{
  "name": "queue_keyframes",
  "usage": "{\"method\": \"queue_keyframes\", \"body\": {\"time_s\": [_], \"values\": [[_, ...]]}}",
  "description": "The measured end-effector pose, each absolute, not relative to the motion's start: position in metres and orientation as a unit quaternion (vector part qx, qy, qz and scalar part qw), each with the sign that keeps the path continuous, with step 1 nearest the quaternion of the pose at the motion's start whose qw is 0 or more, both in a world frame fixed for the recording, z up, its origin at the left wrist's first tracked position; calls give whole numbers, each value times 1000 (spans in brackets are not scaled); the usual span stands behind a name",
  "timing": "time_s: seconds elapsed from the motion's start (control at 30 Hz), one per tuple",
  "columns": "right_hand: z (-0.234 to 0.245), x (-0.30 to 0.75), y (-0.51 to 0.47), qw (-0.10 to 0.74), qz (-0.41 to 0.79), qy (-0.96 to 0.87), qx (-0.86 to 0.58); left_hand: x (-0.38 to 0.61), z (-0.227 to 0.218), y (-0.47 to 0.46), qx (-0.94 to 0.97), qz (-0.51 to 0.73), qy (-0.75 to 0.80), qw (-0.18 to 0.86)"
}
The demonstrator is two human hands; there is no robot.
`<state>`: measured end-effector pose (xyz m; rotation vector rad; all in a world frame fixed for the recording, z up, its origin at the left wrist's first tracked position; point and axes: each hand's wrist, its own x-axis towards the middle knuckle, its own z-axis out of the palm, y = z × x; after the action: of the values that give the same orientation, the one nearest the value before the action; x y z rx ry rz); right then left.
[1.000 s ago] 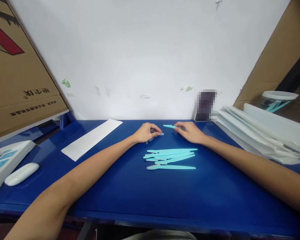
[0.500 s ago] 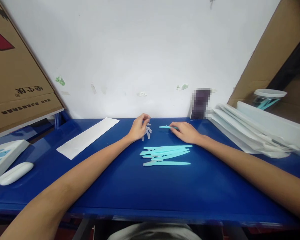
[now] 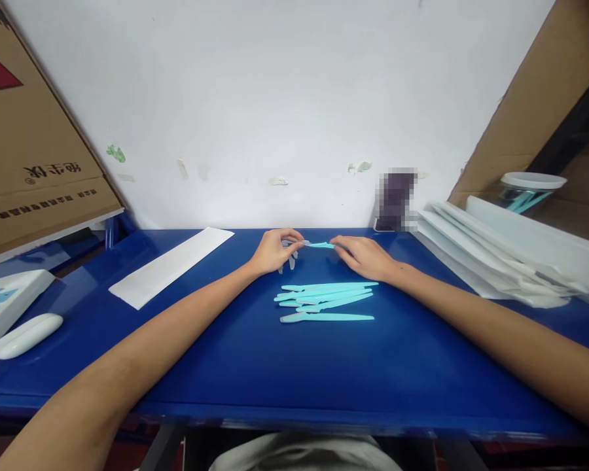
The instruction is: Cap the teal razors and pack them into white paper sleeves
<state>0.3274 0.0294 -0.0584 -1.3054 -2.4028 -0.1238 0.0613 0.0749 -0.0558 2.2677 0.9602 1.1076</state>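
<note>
My left hand [image 3: 273, 251] rests on the blue table [image 3: 294, 366] near the far edge, fingers pinched on a small clear cap [image 3: 298, 244]. More clear caps [image 3: 289, 261] lie just under that hand. My right hand [image 3: 363, 256] grips one turquoise plastic stick [image 3: 322, 245], its tip pointing left and meeting the cap in my left fingers. Nearer to me, a pile of several turquoise sticks [image 3: 326, 300] lies flat on the table between my forearms.
A white paper strip [image 3: 171, 265] lies at the back left. A white oval object [image 3: 20, 335] and a white box [image 3: 2, 303] sit at the left edge. White sheets [image 3: 495, 258] and a clear tub [image 3: 529, 190] are at the right. Cardboard boxes [image 3: 34, 150] lean left.
My left hand let several clear caps drop, then pinched one and brought it right. The right hand slid its turquoise stick left until tip and cap met.
</note>
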Motion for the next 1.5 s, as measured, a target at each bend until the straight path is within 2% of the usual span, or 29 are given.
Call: {"method": "queue_keyframes", "body": {"time_s": [0.53, 0.8, 1.07, 1.23, 1.5], "values": [[-52, 326, 27, 161, -31, -857, -488, 61, -55, 73, 823, 399, 336, 224], [-51, 326, 25, 162, -32, -862, -479, 60, -55, 74, 842, 390, 350, 130], [-52, 323, 24, 164, -47, -878, -448, 60, -55, 74, 862, 391, 302, 110], [-54, 325, 26, 185, -114, -901, -374, 59, -60, 71, 864, 420, 268, 66], [-56, 325, 26, 182, -113, -903, -372, 60, -60, 69, 890, 371, 263, 33]]}}
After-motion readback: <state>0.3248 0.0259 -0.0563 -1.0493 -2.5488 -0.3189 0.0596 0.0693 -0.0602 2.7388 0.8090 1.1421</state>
